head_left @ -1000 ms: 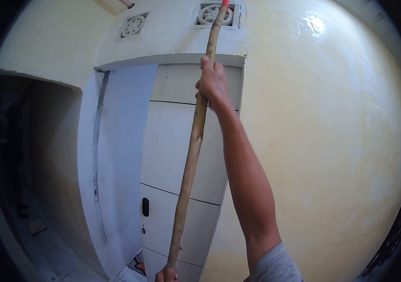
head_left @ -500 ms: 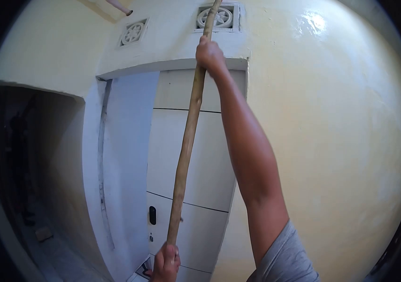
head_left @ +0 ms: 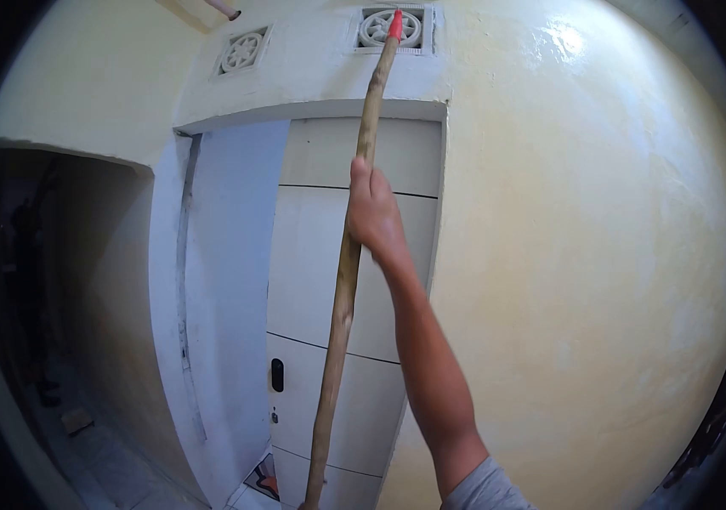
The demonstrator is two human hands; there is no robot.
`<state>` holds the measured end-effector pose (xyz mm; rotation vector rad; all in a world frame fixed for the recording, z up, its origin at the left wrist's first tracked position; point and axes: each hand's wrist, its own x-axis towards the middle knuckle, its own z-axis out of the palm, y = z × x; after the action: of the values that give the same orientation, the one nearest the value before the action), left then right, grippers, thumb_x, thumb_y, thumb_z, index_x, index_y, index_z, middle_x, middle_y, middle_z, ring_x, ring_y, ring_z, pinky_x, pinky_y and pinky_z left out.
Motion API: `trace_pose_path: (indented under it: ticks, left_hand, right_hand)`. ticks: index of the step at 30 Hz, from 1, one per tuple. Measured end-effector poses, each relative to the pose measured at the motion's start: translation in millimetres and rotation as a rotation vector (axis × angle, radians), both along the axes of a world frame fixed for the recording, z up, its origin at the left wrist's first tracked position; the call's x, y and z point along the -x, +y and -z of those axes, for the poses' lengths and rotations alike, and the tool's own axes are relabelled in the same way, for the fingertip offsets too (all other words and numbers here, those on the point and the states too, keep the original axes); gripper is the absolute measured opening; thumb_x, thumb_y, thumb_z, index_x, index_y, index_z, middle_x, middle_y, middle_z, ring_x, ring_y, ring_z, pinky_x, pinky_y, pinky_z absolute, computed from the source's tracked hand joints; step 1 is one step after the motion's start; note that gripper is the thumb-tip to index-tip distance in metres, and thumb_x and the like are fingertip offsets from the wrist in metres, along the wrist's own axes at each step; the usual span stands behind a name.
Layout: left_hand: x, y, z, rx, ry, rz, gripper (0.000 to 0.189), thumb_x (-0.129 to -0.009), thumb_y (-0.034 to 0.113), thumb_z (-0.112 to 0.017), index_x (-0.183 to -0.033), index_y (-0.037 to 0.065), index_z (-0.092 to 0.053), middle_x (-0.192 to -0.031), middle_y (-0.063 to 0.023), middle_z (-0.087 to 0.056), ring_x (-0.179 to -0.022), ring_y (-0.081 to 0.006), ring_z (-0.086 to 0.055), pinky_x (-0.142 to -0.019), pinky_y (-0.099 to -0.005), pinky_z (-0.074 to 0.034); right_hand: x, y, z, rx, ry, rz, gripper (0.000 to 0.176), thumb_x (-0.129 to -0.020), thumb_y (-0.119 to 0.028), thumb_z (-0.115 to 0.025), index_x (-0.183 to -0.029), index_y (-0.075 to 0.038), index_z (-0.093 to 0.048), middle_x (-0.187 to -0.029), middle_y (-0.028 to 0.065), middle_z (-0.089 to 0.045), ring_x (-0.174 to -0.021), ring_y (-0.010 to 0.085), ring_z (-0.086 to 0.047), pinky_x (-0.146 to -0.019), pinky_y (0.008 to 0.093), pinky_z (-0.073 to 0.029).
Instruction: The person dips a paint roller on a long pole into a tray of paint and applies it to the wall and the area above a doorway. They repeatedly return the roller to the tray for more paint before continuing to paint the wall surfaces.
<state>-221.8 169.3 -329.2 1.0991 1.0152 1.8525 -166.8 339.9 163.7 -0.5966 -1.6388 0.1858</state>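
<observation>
A long wooden pole [head_left: 342, 314] rises at a slight tilt from the bottom edge of the head view to the wall above the doorway. Its top carries a red sleeve [head_left: 396, 25], in front of a vent block; a thin dark piece by the tip is too small to name. My right hand [head_left: 375, 204] is closed around the pole partway up, with the arm stretched upward. Only a sliver of my left hand [head_left: 304, 507] shows at the bottom edge, on the pole's lower part; most of it is cut off.
Behind the pole stands a white door [head_left: 312, 255] with a black handle [head_left: 276, 375]. A second vent block [head_left: 241, 53] sits to the upper left. A dark passage [head_left: 99, 280] lies left, with a dim figure inside. Yellow wall [head_left: 584, 255] fills the right.
My right hand has come down with the pole, bringing its red top into view. My left hand has dropped almost out of the picture.
</observation>
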Motion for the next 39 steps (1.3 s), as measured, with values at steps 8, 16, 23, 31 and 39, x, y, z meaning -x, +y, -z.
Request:
trace_pose_path:
  ticks: [8, 16, 23, 31, 39]
  left_hand:
    - [4, 29, -190, -0.034, 0.034, 0.216, 0.052, -0.098, 0.059, -0.035, -0.089, 0.009, -0.045, -0.055, 0.0028, -0.036, -0.044, -0.0056, -0.031, -0.040, -0.0224, -0.027]
    - [23, 46, -44, -0.130, -0.142, 0.107, 0.042, -0.099, 0.046, -0.044, -0.078, 0.010, -0.050, -0.055, 0.0051, -0.036, -0.042, -0.0062, -0.030, -0.039, -0.0250, -0.025]
    - [51, 24, 92, -0.014, -0.075, 0.040, 0.046, -0.098, 0.052, -0.045, -0.072, 0.014, -0.048, -0.056, 0.0077, -0.036, -0.047, -0.0046, -0.031, -0.043, -0.0244, -0.025]
    - [42, 8, 77, -0.029, 0.044, -0.033, 0.043, -0.099, 0.049, -0.046, -0.072, 0.016, -0.048, -0.058, 0.0079, -0.037, -0.048, -0.0045, -0.033, -0.044, -0.0237, -0.026]
    - [29, 67, 46, -0.059, -0.413, 0.127, 0.041, -0.096, 0.044, -0.055, -0.071, 0.012, -0.046, -0.055, 0.0048, -0.035, -0.048, -0.0075, -0.033, -0.043, -0.0279, -0.027]
  right_hand:
    - [6, 26, -185, -0.178, -0.055, 0.112, 0.062, -0.099, -0.047, -0.024, -0.117, 0.003, -0.057, -0.118, 0.0285, -0.060, -0.111, 0.0460, -0.056, -0.098, 0.0498, -0.042]
    - [14, 25, -71, -0.100, 0.058, 0.022, 0.067, -0.098, -0.055, -0.028, -0.111, 0.003, -0.058, -0.107, 0.0290, -0.062, -0.106, 0.0459, -0.057, -0.092, 0.0489, -0.043]
    - [26, 4, 48, -0.018, 0.059, -0.073, 0.058, -0.100, -0.054, -0.028, -0.090, -0.002, -0.051, -0.078, 0.0226, -0.061, -0.079, 0.0419, -0.060, -0.073, 0.0502, -0.045]
    - [22, -10, 65, 0.045, -0.004, -0.086, 0.056, -0.101, -0.052, -0.025, -0.091, -0.003, -0.048, -0.066, 0.0171, -0.057, -0.066, 0.0367, -0.059, -0.066, 0.0483, -0.045]
    - [12, 7, -17, 0.043, 0.013, -0.021, 0.060, -0.097, -0.058, -0.031, -0.103, -0.001, -0.049, -0.090, 0.0250, -0.064, -0.091, 0.0428, -0.061, -0.083, 0.0497, -0.045]
